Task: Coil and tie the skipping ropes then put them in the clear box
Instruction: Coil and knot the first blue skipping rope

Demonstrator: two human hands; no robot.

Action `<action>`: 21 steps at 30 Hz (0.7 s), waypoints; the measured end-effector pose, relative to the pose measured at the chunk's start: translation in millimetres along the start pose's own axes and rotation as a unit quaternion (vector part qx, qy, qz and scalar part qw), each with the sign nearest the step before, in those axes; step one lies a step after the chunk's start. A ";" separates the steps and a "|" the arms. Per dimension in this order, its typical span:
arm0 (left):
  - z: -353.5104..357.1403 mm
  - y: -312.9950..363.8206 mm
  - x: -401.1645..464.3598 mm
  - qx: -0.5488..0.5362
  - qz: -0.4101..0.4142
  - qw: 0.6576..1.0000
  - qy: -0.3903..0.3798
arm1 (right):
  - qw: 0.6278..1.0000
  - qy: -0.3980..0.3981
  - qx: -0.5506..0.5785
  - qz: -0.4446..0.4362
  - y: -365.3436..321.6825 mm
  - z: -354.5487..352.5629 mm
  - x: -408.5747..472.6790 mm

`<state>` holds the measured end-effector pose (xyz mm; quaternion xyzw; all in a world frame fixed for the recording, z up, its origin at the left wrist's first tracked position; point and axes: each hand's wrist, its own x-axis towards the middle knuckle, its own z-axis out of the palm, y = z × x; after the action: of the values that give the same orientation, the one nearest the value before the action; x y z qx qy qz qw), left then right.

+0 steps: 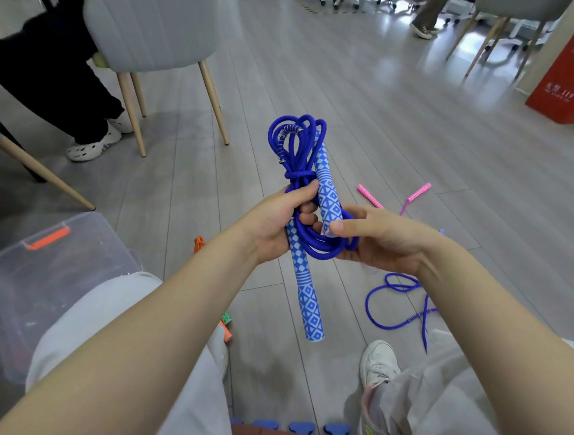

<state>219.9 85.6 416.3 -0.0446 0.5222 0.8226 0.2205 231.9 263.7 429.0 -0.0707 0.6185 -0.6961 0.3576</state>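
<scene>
- A seated person holds a coiled blue skipping rope [304, 168] upright in front of their knees, above a grey wooden floor [390, 113]
- The left hand [275, 223] grips the bundle at its middle, thumb across the front and fingers curled round the cords; this seems meant to keep the loops from springing apart
- A turn of cord is wrapped round the coil just above that thumb, so the tie looks made or nearly made
- One patterned handle [306, 294] hangs straight down below the left hand; the other handle [326, 186] stands up beside the loops
- The right hand [380, 241] supports the lower loops from the side, thumb resting against the upright handle's lower end, fingers curled under the cord; how tightly they close is hidden
- Both forearms reach forward, wrists turned inward toward each other
- The clear box [42, 271] with an orange latch sits on the floor to the left, well apart from the rope
- A second blue rope [394, 306] and a pink rope [395, 196] lie loose on the floor to the right, not yet coiled
</scene>
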 end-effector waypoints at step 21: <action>7.0 -11.0 -6.5 0.405 0.183 0.892 0.081 | 0.911 0.274 -0.308 -0.001 21.9 17.3 18.5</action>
<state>231.4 93.7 412.2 0.0788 0.8249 0.5593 0.0222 236.7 239.3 406.6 0.0155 0.8760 -0.4633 0.1334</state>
